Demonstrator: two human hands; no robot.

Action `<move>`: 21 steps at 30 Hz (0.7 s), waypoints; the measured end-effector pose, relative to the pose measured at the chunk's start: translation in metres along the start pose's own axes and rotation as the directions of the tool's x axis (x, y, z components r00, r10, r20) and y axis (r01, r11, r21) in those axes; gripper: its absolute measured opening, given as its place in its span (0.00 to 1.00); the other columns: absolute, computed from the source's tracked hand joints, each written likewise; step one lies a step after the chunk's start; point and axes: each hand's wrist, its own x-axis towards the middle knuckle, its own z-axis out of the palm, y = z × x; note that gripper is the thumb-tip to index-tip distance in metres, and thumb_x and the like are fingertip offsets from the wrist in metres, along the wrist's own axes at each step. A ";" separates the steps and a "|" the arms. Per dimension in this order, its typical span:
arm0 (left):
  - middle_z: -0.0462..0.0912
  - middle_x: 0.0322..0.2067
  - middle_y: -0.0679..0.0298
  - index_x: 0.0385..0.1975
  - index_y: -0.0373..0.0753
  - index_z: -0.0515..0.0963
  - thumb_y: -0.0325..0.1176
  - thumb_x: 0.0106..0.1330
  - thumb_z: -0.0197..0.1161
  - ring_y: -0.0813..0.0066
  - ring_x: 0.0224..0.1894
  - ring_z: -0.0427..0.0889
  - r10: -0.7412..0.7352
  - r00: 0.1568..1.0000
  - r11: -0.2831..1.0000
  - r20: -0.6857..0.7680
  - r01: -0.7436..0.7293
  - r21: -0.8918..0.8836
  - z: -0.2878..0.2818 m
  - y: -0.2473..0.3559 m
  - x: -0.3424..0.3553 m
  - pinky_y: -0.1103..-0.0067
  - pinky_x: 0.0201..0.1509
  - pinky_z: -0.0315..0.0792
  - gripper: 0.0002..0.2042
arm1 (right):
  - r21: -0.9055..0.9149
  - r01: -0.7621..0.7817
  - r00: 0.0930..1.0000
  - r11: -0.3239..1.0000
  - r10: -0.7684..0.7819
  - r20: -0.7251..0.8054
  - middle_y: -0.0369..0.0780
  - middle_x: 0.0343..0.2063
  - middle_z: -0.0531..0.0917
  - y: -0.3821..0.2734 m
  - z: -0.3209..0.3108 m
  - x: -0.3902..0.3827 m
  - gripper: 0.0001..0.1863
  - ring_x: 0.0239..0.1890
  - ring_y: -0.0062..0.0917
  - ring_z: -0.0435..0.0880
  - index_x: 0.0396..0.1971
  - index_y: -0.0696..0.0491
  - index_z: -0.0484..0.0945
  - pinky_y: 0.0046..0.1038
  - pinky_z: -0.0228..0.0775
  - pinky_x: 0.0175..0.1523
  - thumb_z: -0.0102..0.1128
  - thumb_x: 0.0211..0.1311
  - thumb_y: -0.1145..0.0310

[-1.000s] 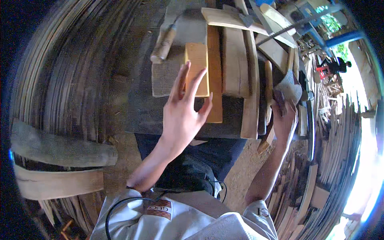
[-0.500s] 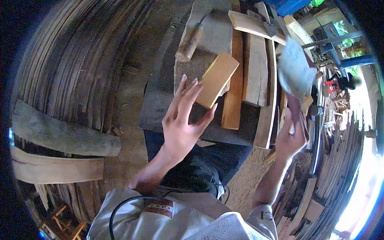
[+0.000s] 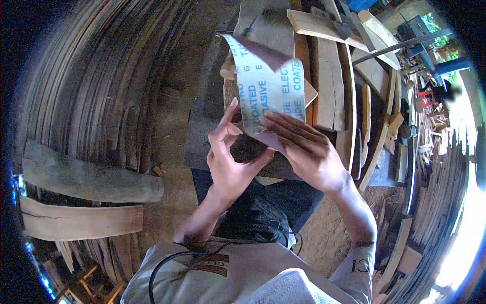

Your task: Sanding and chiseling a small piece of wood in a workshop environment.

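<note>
A sheet of sandpaper (image 3: 273, 91), pale printed backing up and reddish-brown grit showing on its curled edges, is held by my right hand (image 3: 316, 157) at its lower right. The fingers of that hand press together over the sheet. My left hand (image 3: 225, 159) is beside the sheet's lower left edge, index finger raised and thumb spread apart; its thumb tip reaches the sheet's lower corner. Behind the sandpaper lies a wooden block (image 3: 312, 93), only its right corner showing. A wooden tool handle (image 3: 229, 70) peeks out at the sheet's left, the rest mostly covered.
Boards and planks (image 3: 328, 83) lie side by side on the bench to the right, with a light piece (image 3: 321, 26) across them. Stacked timber slats (image 3: 96, 81) fill the left side. More thin strips (image 3: 435, 197) are piled at far right. A cable (image 3: 162, 268) crosses my shirt.
My right hand has brought the sandpaper from the right to in front of my left hand, covering most of the wooden block. My left fingers no longer lie along the block's visible edge.
</note>
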 end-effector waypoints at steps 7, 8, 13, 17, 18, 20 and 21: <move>0.65 0.64 0.39 0.44 0.37 0.58 0.29 0.47 0.80 0.56 0.56 0.81 -0.034 0.999 0.999 -0.013 0.034 0.010 0.002 0.000 0.000 0.71 0.55 0.78 0.33 | -0.067 -0.283 0.958 0.957 0.279 -0.067 0.44 0.59 0.76 0.028 -0.010 -0.001 0.21 0.62 0.39 0.75 0.52 0.55 0.78 0.35 0.72 0.64 0.54 0.57 0.82; 0.67 0.64 0.39 0.43 0.37 0.58 0.29 0.46 0.80 0.57 0.56 0.81 -0.051 0.999 0.998 -0.018 0.052 0.031 0.002 0.000 0.000 0.72 0.54 0.78 0.34 | -0.068 -0.286 0.957 0.956 0.282 -0.067 0.44 0.59 0.76 0.025 -0.012 0.000 0.21 0.62 0.39 0.75 0.52 0.55 0.78 0.35 0.72 0.64 0.54 0.57 0.82; 0.69 0.62 0.40 0.43 0.38 0.59 0.32 0.45 0.82 0.60 0.53 0.83 -0.012 1.000 0.995 -0.029 0.015 0.096 0.000 -0.008 -0.002 0.74 0.52 0.77 0.34 | 0.053 -0.065 0.997 0.996 0.063 0.039 0.48 0.54 0.80 0.002 -0.008 0.006 0.20 0.58 0.42 0.79 0.49 0.59 0.80 0.37 0.73 0.62 0.56 0.55 0.87; 0.71 0.61 0.41 0.41 0.38 0.60 0.32 0.44 0.82 0.62 0.51 0.83 -0.031 0.999 0.992 -0.044 0.036 0.124 0.000 -0.002 -0.001 0.74 0.52 0.77 0.33 | -0.080 -0.244 0.970 0.967 0.244 -0.002 0.45 0.59 0.76 0.026 -0.017 -0.005 0.31 0.62 0.38 0.75 0.60 0.45 0.75 0.34 0.74 0.62 0.53 0.54 0.83; 0.71 0.61 0.41 0.41 0.38 0.60 0.32 0.44 0.82 0.62 0.51 0.83 -0.029 0.999 0.991 -0.044 0.034 0.126 0.001 -0.002 -0.001 0.74 0.52 0.77 0.33 | -0.067 -0.242 0.970 0.968 0.241 -0.018 0.44 0.59 0.76 0.027 -0.016 -0.003 0.30 0.62 0.37 0.75 0.60 0.45 0.75 0.34 0.73 0.63 0.53 0.55 0.82; 0.72 0.61 0.41 0.41 0.38 0.60 0.32 0.44 0.82 0.62 0.51 0.84 -0.039 0.997 0.994 -0.059 0.044 0.098 0.002 -0.002 0.000 0.75 0.52 0.77 0.33 | -0.026 -0.202 0.979 0.979 0.202 -0.008 0.43 0.60 0.76 0.023 -0.011 -0.002 0.30 0.63 0.36 0.74 0.60 0.46 0.76 0.34 0.69 0.66 0.53 0.55 0.82; 0.72 0.61 0.41 0.41 0.38 0.60 0.32 0.44 0.82 0.62 0.51 0.84 -0.037 0.998 0.995 -0.058 0.043 0.096 0.002 -0.003 0.000 0.75 0.52 0.77 0.33 | -0.001 -0.169 0.985 0.986 0.169 0.017 0.42 0.60 0.76 0.017 -0.007 -0.004 0.29 0.64 0.35 0.74 0.60 0.47 0.76 0.33 0.67 0.68 0.52 0.56 0.82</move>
